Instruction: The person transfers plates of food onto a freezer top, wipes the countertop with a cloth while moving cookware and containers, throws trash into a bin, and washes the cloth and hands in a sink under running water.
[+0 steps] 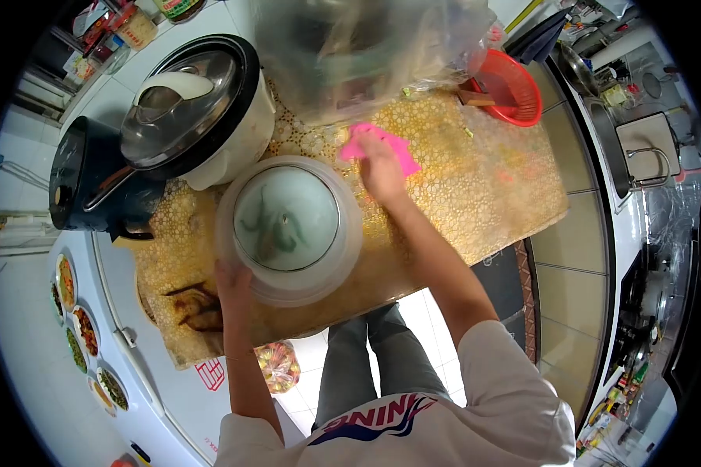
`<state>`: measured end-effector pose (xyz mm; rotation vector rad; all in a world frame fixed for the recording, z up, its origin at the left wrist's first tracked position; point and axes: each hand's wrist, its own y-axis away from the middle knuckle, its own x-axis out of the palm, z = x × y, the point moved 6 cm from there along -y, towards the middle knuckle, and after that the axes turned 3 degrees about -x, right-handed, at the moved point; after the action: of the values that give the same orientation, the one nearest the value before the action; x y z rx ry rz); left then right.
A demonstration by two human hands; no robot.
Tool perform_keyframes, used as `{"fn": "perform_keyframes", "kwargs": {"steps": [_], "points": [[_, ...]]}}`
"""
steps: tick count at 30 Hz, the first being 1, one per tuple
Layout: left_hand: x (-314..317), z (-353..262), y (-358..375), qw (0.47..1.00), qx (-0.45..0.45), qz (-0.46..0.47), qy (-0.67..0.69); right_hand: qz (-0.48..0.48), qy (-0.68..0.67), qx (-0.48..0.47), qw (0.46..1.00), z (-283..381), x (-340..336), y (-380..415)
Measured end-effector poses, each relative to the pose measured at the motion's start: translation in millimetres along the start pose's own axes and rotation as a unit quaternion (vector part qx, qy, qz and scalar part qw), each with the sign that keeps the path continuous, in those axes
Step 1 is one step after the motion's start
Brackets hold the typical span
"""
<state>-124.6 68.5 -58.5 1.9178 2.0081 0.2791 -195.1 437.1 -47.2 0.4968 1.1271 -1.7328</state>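
My right hand (382,173) presses a pink cloth (403,156) flat on the patterned tablecloth (452,187), its fingers closed over the cloth. My left hand (234,282) is at the lower left rim of a wide translucent bowl (348,233), its fingers curled against the side and partly blurred. Inside that rim sits a round, pale green glass piece (288,241) with a darker leafy pattern, perhaps a lid. Just above the cloth stands a large clear plastic bag (350,62), smeared by motion or glare, with contents I cannot make out.
A white electric cooker (226,140) and a dark blue pot (93,175) stand at the left. A red basket (514,86) sits at the back right. A brown object (195,307) lies near the left edge. Beyond the right side are a sink (607,140) and a counter.
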Motion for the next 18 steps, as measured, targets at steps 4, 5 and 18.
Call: {"fn": "perform_keyframes", "kwargs": {"steps": [4, 5, 18], "points": [[5, -7, 7, 0.998, -0.015, -0.022, -0.052, -0.076, -0.004, 0.051, 0.996, -63, -34, -19], [8, -14, 10, 0.998, -0.001, -0.016, -0.06, -0.099, -0.003, 0.071, 0.993, -64, -61, -25], [38, -79, 47, 0.967, 0.055, -0.127, -0.214, -0.077, 0.022, 0.113, 0.99, -65, -30, -68]]}}
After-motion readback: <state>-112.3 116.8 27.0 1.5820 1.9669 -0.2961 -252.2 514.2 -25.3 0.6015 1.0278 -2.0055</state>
